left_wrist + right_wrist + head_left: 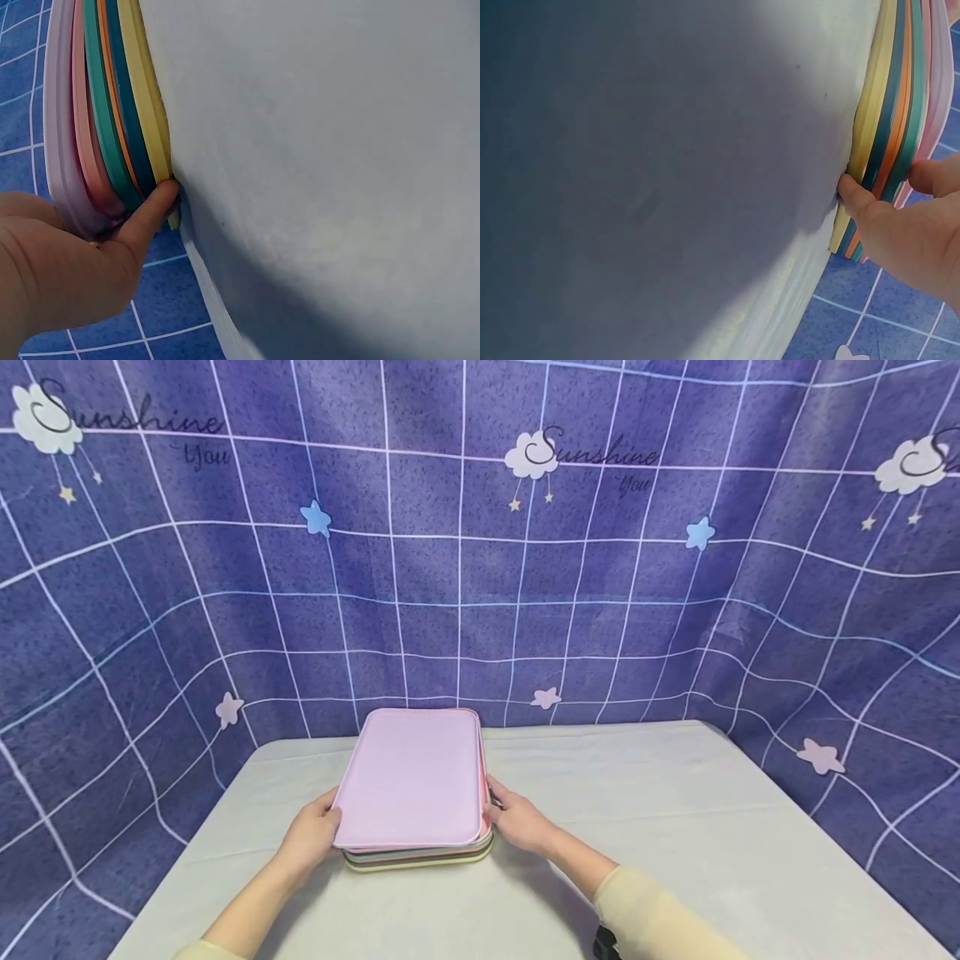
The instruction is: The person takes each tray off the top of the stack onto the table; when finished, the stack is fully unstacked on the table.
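Lilac on top and yellow at the bottom, a stack of trays [411, 777] lies by the white table's [637, 827] far edge, nearer its left corner. My left hand [311, 835] and right hand [521, 820], partly curled, grip its opposite sides.

L hand [71, 270] at lower L of view, gripping side of tray stack [96, 90], w/ one fingertip [166, 192] on yellow tray [153, 120] right by white surface [330, 135]. Edges seen side-on, L to R: lilac tray [57, 127], pink tray [85, 142], green tray [102, 112], thin orange tray [110, 71], dk teal tray [124, 97], then yellow, touching the white. Shadow [277, 307] runs from near fingertip twd btm R. Bkgd: blue cloth [174, 294] w/ pale grid lines, upper L + below hand.
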Tool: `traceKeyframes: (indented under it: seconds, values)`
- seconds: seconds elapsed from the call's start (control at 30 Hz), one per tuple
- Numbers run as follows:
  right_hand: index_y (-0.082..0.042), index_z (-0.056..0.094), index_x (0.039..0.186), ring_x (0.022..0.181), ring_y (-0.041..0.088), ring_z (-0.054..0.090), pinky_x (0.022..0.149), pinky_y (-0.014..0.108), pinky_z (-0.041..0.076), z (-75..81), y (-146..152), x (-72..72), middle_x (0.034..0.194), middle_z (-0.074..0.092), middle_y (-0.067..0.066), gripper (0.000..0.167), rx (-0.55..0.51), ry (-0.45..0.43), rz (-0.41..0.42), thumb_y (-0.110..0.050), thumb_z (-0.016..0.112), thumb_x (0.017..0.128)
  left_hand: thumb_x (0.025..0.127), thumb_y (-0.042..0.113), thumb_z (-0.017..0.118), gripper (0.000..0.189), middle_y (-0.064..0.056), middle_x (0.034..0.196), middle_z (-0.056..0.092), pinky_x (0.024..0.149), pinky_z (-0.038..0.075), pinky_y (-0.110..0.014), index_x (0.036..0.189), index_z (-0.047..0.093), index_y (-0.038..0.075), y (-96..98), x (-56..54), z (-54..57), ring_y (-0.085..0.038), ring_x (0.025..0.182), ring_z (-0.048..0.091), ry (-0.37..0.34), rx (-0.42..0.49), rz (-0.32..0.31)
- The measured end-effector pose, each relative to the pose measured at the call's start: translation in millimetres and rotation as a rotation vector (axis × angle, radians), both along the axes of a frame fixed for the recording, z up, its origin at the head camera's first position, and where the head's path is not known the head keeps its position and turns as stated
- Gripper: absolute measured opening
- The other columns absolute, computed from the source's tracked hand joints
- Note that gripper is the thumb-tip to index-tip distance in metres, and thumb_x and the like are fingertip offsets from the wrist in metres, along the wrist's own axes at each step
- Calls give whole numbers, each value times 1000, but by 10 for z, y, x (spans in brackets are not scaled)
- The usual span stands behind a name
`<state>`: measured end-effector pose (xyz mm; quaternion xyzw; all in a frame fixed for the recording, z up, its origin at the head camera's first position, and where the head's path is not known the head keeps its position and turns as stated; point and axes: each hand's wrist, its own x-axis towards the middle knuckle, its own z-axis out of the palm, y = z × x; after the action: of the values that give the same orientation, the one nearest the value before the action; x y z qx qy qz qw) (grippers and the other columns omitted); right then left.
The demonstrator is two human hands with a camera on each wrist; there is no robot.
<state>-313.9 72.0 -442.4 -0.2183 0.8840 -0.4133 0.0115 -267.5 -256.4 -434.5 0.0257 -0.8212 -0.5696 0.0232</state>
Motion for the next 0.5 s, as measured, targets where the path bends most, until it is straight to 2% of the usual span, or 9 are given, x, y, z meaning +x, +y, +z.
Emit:
traceKeyframes:
  seconds: [0.13,0.27,0.33,0.5]
  values:
    - [4,34,155,138,46,42,117,56,31,5,3,16,147,48,29,57,1,0,3,-13,51,103,106,6,30,51,-39,125,55,76,62,-42,152,25,-16,-7,14,16,-30,96,68,9,-6,17]
    - [4,34,155,137,46,43,116,57,32,12,3,12,145,49,30,58,1,1,-3,-13,52,102,106,6,30,51,-42,137,48,81,60,-35,151,26,-16,-28,-1,21,-34,108,65,23,-33,59]
    - [4,34,155,137,46,43,116,56,32,8,3,7,144,50,31,58,1,2,-6,-13,53,102,106,7,29,51,-41,139,46,78,58,-30,151,27,-15,-49,-11,15,-35,111,62,26,-28,94]
    - [3,34,155,137,44,44,116,55,33,-3,9,-5,143,52,30,58,-6,-5,-10,-13,53,102,107,7,26,50,-39,146,41,77,52,-19,153,26,-13,-104,2,5,-41,121,55,17,51,136]
